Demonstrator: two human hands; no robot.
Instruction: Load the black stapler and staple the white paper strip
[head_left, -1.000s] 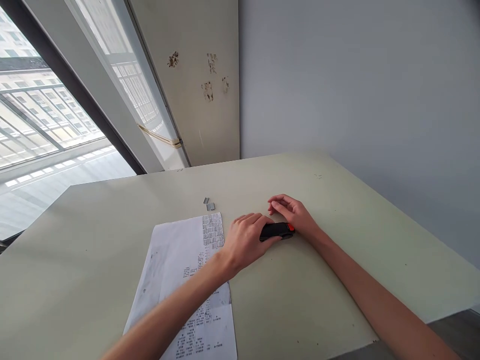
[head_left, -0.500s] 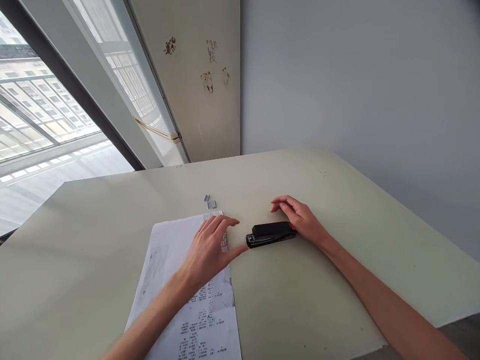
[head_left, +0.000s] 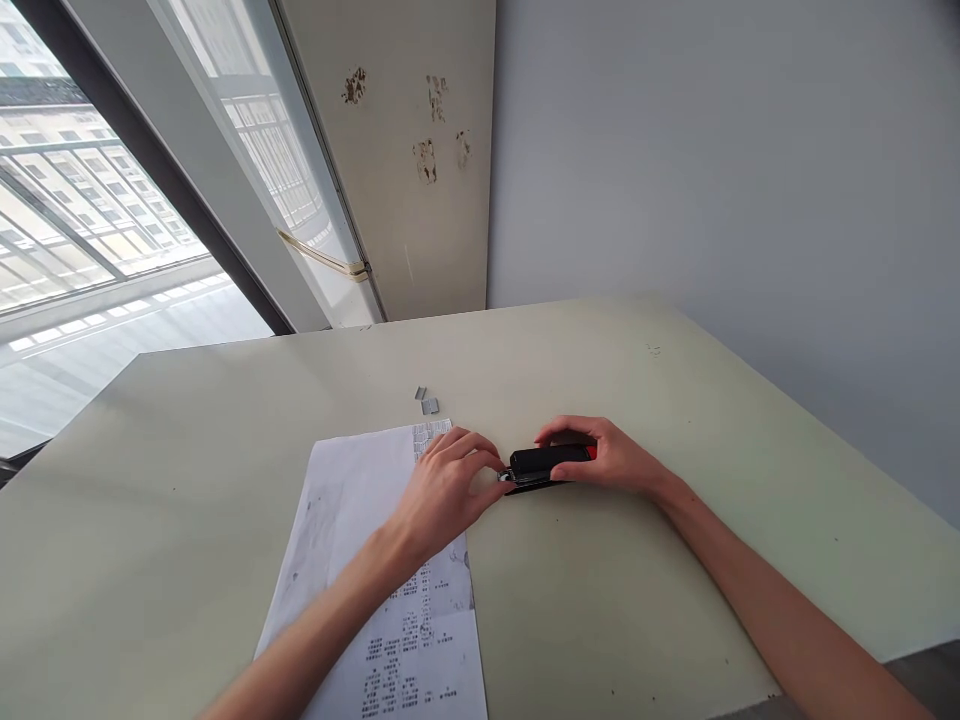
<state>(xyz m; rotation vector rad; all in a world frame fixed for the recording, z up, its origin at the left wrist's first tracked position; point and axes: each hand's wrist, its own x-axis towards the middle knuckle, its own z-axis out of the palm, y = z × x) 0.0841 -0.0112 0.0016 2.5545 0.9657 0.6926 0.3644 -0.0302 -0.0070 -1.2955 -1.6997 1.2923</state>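
Observation:
A black stapler (head_left: 541, 460) with a red part at its right end lies on the pale table. My right hand (head_left: 611, 458) grips its right end, the thumb on the near side and the fingers on the far side. At the stapler's left tip, the thumb and forefinger of my left hand (head_left: 457, 485) close round the metal end. Under my left hand and forearm lie white sheets of paper (head_left: 352, 500), with printed text along their right part. Two small staple strips (head_left: 429, 406) rest just beyond the paper's top edge.
The pale table (head_left: 600, 600) reaches back to a grey wall (head_left: 712, 150). Behind its far edge stands a refrigerator (head_left: 420, 230) with brown marks on its side. A window (head_left: 90, 190) is at the left.
My right hand has closed over the stapler's right end. My left hand has moved right, and its spread thumb and forefinger have come together at the stapler's left tip. The view has shifted slightly.

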